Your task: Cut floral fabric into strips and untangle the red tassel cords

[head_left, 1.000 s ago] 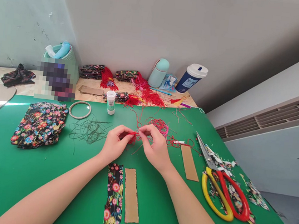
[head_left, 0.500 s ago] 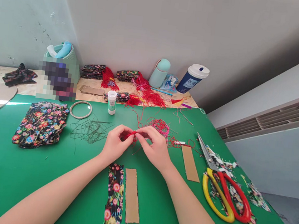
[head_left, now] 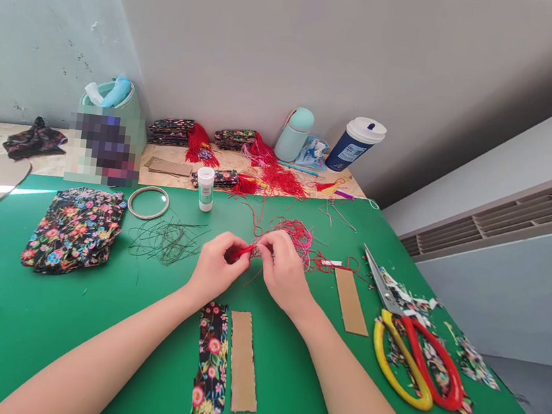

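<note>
Between finger and thumb, my left hand [head_left: 217, 265] pinches a small bundle of red thread [head_left: 242, 252]. My right hand [head_left: 283, 269] is closed just to the right, its fingertips on thin red cord at the bundle's end. Fingers hide most of the bundle. Behind my right hand lies a tangle of red and pink cord [head_left: 297, 233]. Nearer to me, a strip of black floral fabric [head_left: 211, 366] lies beside a cardboard strip [head_left: 244, 363] with fabric edging. Dark green thread [head_left: 167, 241] is loosely heaped left of my left hand.
Large scissors [head_left: 410, 342] lie over fabric scraps at the right, near another cardboard strip [head_left: 351, 302]. Folded floral cloth [head_left: 76, 231] is at the left. Behind are a roll of tape [head_left: 146, 217], a glue stick [head_left: 205, 189], a flask [head_left: 295, 136], a cup [head_left: 355, 146] and red tassels [head_left: 202, 145].
My right fingertips have moved slightly right and down, away from the left ones. More of the red bundle shows at my left fingertips. My left hand has hardly moved.
</note>
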A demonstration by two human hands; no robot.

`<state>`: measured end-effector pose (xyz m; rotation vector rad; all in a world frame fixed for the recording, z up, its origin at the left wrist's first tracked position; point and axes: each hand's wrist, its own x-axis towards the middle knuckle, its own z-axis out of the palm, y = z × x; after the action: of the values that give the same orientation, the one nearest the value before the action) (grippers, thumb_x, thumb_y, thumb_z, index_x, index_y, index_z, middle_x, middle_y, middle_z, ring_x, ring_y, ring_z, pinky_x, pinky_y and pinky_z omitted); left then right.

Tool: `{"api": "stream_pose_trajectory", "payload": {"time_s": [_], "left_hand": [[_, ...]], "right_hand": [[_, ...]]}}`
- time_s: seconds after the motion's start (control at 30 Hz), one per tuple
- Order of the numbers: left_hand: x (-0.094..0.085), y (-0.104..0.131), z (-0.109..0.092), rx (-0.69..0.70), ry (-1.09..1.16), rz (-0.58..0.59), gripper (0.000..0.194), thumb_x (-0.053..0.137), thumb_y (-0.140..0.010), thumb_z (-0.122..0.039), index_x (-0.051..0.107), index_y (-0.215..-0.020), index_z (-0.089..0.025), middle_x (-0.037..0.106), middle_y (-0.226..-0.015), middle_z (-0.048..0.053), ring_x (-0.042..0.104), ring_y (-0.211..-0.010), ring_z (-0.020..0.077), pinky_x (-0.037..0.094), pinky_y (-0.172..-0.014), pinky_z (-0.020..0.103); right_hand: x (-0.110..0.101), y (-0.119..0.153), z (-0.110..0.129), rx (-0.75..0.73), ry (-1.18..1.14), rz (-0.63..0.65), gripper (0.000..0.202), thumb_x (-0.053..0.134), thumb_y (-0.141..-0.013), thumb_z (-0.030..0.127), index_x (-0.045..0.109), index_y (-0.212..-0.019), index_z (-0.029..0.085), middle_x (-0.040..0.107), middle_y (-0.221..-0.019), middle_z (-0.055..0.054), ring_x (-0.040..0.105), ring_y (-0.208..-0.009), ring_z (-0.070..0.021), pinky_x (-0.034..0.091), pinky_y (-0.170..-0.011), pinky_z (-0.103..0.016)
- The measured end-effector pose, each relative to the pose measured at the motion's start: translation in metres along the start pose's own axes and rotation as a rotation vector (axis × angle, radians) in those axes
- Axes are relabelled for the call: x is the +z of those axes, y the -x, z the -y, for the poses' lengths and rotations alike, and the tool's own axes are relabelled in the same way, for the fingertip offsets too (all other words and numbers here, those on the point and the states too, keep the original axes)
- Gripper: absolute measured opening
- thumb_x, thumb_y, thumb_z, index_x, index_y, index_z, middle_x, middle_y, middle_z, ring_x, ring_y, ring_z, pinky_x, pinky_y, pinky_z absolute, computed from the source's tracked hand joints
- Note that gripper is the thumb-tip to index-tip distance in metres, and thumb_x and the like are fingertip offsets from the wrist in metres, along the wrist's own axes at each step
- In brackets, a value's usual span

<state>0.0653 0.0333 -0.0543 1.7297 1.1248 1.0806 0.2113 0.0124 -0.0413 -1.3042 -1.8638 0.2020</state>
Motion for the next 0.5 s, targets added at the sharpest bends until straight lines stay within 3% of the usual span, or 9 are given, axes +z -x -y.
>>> {"api": "stream_pose_trajectory", "payload": {"time_s": [0.17,0.33,0.5], "left_hand": [[0.0003,-0.0002,-0.0015,-0.041,0.062,0.011,0.001,0.059,-0.073,-0.019,0.059,-0.072,-0.018,0.059,-0.067,-0.001,0.053,-0.058,0.0112,0.043,-0.056,0.023],[0.0003,-0.0011,-0.0014,-0.189,0.247,0.047,0.006,0.060,-0.074,-0.023,0.058,-0.071,-0.018,0.061,-0.061,-0.002,0.055,-0.054,0.0116,0.043,-0.055,0.024],[0.0006,-0.0019,-0.0029,-0.182,0.194,0.047,0.006,0.059,-0.073,-0.022,0.058,-0.070,-0.018,0.059,-0.060,-0.002,0.054,-0.054,0.0112,0.042,-0.054,0.023]], "right_hand": [[-0.0024,-0.0023,0.0010,0.060,-0.019,-0.055,0.013,0.040,-0.092,0.017,0.043,-0.081,0.023,0.051,-0.079,-0.004,0.052,-0.075,-0.0189,0.043,-0.067,-0.033],[-0.0054,-0.0033,0.0000,0.129,-0.012,-0.097,0.013,0.041,-0.092,0.019,0.044,-0.080,0.023,0.052,-0.078,-0.003,0.053,-0.074,-0.0185,0.043,-0.066,-0.033],[-0.0073,-0.0032,0.0009,0.043,0.000,-0.135,0.014,0.041,-0.091,0.018,0.045,-0.079,0.023,0.052,-0.077,-0.004,0.053,-0.074,-0.0187,0.044,-0.068,-0.033]]}}
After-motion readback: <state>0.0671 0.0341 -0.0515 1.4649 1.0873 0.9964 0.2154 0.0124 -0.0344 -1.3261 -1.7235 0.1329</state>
